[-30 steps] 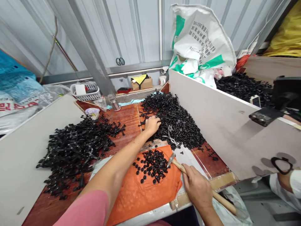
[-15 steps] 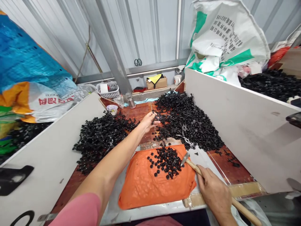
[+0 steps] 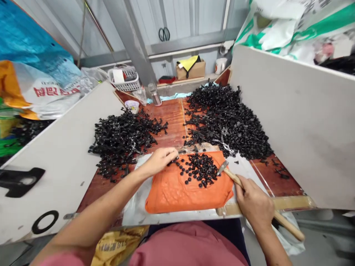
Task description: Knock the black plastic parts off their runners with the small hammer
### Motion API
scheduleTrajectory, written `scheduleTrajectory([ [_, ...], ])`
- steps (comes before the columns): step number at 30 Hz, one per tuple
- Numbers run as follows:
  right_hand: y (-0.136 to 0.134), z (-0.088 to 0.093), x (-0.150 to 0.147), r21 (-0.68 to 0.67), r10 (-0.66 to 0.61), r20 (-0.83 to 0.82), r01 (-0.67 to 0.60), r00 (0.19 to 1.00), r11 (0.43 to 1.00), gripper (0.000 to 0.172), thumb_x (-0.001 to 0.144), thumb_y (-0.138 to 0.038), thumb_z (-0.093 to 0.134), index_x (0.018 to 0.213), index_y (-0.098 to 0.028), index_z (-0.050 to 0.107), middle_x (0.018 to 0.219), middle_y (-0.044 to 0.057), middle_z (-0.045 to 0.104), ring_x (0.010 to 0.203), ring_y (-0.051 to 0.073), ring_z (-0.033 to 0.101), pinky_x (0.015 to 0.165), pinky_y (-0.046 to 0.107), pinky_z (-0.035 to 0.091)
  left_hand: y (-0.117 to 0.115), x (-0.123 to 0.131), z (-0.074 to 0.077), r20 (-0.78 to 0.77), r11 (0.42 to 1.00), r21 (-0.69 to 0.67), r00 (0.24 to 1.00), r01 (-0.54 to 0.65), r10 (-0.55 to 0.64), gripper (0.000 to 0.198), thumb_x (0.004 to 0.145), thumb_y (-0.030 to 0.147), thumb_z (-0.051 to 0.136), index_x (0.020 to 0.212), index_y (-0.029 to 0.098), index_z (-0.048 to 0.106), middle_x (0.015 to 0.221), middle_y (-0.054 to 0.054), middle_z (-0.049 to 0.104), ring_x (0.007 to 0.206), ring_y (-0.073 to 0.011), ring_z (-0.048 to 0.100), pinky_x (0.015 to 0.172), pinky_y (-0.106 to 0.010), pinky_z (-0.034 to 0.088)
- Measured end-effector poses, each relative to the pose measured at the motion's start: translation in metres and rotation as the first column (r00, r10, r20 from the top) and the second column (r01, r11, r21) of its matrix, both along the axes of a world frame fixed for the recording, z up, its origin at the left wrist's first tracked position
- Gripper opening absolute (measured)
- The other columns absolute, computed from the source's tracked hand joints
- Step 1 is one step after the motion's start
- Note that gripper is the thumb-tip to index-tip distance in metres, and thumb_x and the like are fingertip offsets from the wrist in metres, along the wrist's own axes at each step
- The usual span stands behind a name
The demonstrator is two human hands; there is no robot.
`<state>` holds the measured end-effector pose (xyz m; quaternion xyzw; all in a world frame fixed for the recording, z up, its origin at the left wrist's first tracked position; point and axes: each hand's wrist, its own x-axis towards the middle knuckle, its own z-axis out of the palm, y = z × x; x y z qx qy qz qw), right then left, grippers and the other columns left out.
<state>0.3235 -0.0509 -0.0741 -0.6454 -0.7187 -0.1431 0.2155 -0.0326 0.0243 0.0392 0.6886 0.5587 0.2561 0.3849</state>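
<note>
My right hand [image 3: 254,202] is wrapped round the wooden handle of a hammer [image 3: 288,226]. Its metal head rests by the right edge of an orange cloth [image 3: 177,195], beside a small heap of black plastic caps [image 3: 203,168]. At the cloth's far left corner is my left hand [image 3: 162,160], fingers closed on a black plastic piece [image 3: 174,161] that shows only in part beneath them. Beyond it on the left lies a pile of black plastic parts [image 3: 119,136]. A larger pile of black parts [image 3: 235,125] spreads on the right.
White boards [image 3: 294,122] slant along both sides of the red-brown tabletop [image 3: 169,114]. At the back stand a white basket [image 3: 126,85], a glass jar [image 3: 155,96], a cardboard box [image 3: 195,71] and a mug [image 3: 220,65]. Scissors [image 3: 164,34] hang on the wall.
My left hand has come back from the right-hand pile to the cloth's far left corner, with a black piece in its fingers. My right hand keeps the hammer. The view has tilted down.
</note>
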Motion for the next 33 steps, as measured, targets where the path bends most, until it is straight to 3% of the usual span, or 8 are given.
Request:
scheduleTrajectory([
  [4, 0.001, 0.000, -0.001, -0.031, -0.021, 0.018, 0.021, 1.000, 0.999, 0.025, 0.100, -0.035, 0.058, 0.115, -0.024, 0.074, 0.082, 0.000, 0.071, 0.064, 0.013, 0.052, 0.057, 0.030, 0.023, -0.059, -0.001, -0.026, -0.125, 0.990, -0.139, 0.992, 0.009, -0.026, 0.040, 0.096, 0.046, 0.041, 0.067, 0.019, 0.045, 0.064, 0.004, 0.042, 0.063, -0.0120, 0.042, 0.059, -0.024, 0.031],
  [8, 0.001, -0.002, -0.001, -0.025, -0.044, 0.018, 0.044, 0.999, 0.999, 0.025, 0.099, -0.035, 0.059, 0.115, -0.023, 0.074, 0.081, 0.000, 0.070, 0.062, 0.013, 0.049, 0.056, 0.030, 0.020, -0.082, 0.008, -0.044, -0.097, 0.976, -0.215, 0.995, -0.026, 0.005, 0.039, 0.095, 0.046, 0.039, 0.068, 0.020, 0.045, 0.063, 0.003, 0.042, 0.062, -0.0125, 0.041, 0.058, -0.024, 0.030],
  [19, 0.001, 0.000, -0.003, -0.037, -0.046, -0.020, 0.045, 0.999, 0.998, 0.024, 0.098, -0.035, 0.059, 0.113, -0.024, 0.074, 0.082, 0.001, 0.069, 0.064, 0.011, 0.047, 0.057, 0.030, 0.021, -0.083, 0.018, -0.051, -0.103, 0.964, -0.262, 0.995, -0.039, 0.012, 0.040, 0.091, 0.049, 0.041, 0.064, 0.021, 0.038, 0.060, 0.004, 0.034, 0.059, -0.0121, 0.036, 0.056, -0.024, 0.026],
  [26, 0.001, 0.002, -0.003, -0.056, -0.045, -0.029, 0.044, 0.999, 0.997, 0.025, 0.100, -0.037, 0.057, 0.114, -0.024, 0.074, 0.081, 0.000, 0.068, 0.065, 0.012, 0.046, 0.057, 0.030, 0.021, -0.085, 0.019, -0.057, -0.118, 0.966, -0.249, 0.992, -0.071, 0.042, 0.039, 0.093, 0.048, 0.041, 0.066, 0.020, 0.045, 0.060, 0.004, 0.041, 0.059, -0.0123, 0.041, 0.056, -0.023, 0.029],
  [33, 0.001, -0.001, -0.002, -0.082, -0.053, -0.032, 0.050, 0.998, 0.995, 0.027, 0.100, -0.039, 0.057, 0.114, -0.025, 0.074, 0.079, 0.001, 0.066, 0.064, 0.012, 0.045, 0.057, 0.031, 0.019, -0.086, 0.020, -0.057, -0.116, 0.967, -0.243, 0.992, -0.078, 0.050, 0.039, 0.092, 0.049, 0.042, 0.065, 0.021, 0.043, 0.059, 0.004, 0.040, 0.058, -0.0123, 0.040, 0.054, -0.023, 0.030],
])
